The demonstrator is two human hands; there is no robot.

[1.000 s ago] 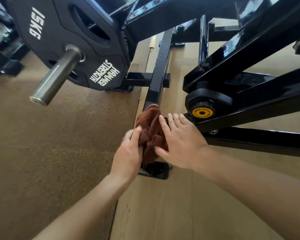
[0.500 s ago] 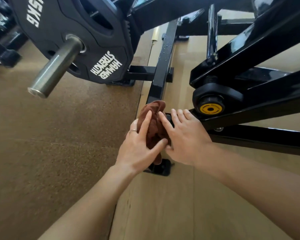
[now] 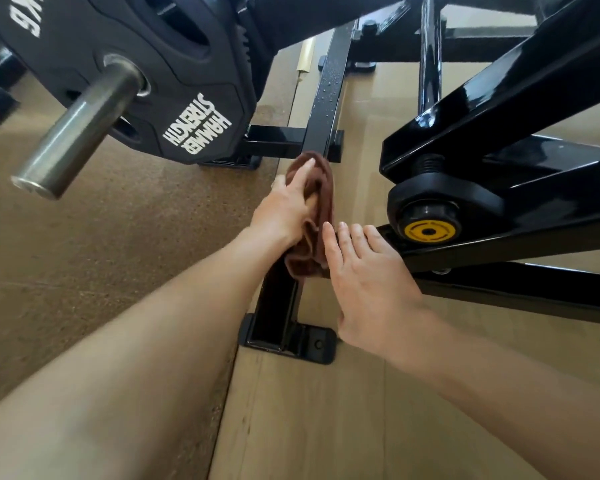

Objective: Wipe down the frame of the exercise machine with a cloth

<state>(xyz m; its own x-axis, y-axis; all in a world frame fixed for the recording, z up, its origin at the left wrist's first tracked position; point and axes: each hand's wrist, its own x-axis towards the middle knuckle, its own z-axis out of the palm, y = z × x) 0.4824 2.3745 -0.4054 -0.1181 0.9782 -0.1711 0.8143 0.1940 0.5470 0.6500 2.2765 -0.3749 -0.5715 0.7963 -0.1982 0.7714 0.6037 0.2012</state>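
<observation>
A brown cloth (image 3: 326,188) is wrapped over the sloping black frame bar (image 3: 328,91) of the exercise machine. My left hand (image 3: 286,206) holds the cloth against the bar, fingers reaching over its top end and the thumb tucked into its folds. My right hand (image 3: 368,278) lies flat with straight fingers; its fingertips touch the cloth's lower end beside the bar. Water drops dot the bar above the cloth. The bar ends below in a bolted foot plate (image 3: 291,344).
A black weight plate (image 3: 153,64) on a steel sleeve (image 3: 73,129) juts out at the upper left, close to my left forearm. Black frame arms and a pivot with a yellow cap (image 3: 428,232) fill the right. Brown rubber flooring lies left, wooden boards right.
My left hand has slid the cloth further up the bar, away from me. My right hand has dropped behind and now touches only the cloth's lower end.
</observation>
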